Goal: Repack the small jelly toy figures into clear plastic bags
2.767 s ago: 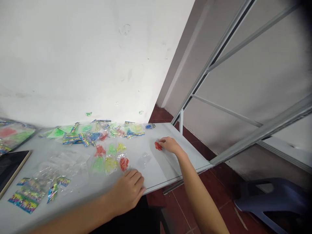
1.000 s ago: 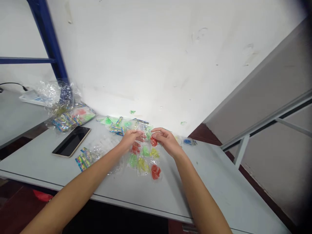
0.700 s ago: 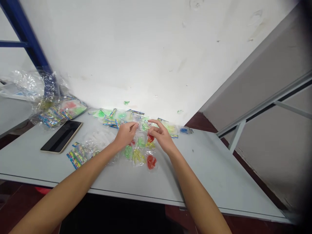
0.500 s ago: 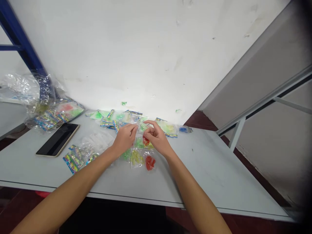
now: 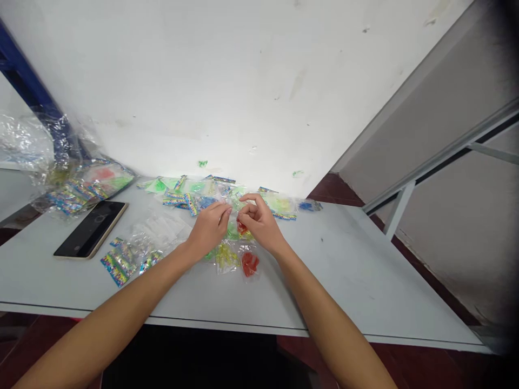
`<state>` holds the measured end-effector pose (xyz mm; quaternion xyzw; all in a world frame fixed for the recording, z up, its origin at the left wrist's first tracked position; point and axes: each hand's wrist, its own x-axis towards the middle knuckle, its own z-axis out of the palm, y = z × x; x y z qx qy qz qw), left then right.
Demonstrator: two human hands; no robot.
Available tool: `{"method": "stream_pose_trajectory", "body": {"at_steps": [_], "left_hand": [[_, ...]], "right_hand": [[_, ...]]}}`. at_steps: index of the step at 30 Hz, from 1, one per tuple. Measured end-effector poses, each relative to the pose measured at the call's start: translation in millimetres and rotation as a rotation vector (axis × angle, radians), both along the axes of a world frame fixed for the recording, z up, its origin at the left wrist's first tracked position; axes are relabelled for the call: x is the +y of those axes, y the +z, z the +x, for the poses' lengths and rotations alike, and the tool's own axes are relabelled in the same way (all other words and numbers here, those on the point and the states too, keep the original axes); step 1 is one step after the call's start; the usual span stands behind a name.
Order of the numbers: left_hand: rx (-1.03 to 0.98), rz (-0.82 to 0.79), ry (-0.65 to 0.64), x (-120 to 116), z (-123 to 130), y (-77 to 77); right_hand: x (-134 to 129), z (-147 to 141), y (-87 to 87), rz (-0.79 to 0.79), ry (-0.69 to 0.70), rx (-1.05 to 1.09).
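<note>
grey-white table (image 5: 344, 281) against a white plaster wall (image 5: 227, 92), its right side bare of packets. along the back edge runs a loose row of clear packets with printed header strips (image 5: 190, 194). near the left corner sit a heap of crumpled plastic film (image 5: 28, 143) and a black smartphone (image 5: 90, 229), face up, well apart from the hands. more printed strips (image 5: 117, 265) lie between phone and front edge.

both forearms reach in from the front edge and meet mid-table. left hand (image 5: 208, 229) curled, fingers bent down on clear film. right hand (image 5: 259, 226) half closed, just beside it, fingers curving over a small red packet (image 5: 242, 228) sitting between the hands. cannot tell if either hand grips it. just below: yellow packet (image 5: 226, 258), red packet (image 5: 250, 264), side by side.
</note>
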<state>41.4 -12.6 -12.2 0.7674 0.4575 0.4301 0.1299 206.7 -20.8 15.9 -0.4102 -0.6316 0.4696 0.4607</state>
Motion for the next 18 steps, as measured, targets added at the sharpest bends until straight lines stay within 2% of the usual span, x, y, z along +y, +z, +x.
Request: {"method": "stream_pose_trajectory", "body": {"at_steps": [11, 14, 18], "left_hand": [[-0.008, 0.028, 0.010, -5.3, 4.5, 0.1], [-0.134, -0.009, 0.036, -10.0, 4.6, 7.4], [-0.359, -0.208, 0.064, -11.6, 2.1, 18.4]], "right_hand": [[3.0, 0.9, -4.8, 0.043, -0.037, -0.118], [5.2, 3.4, -3.2, 0.054, -0.030, -0.151], [8.4, 9.2, -0.9, 0.058, 0.001, -0.156]]}}
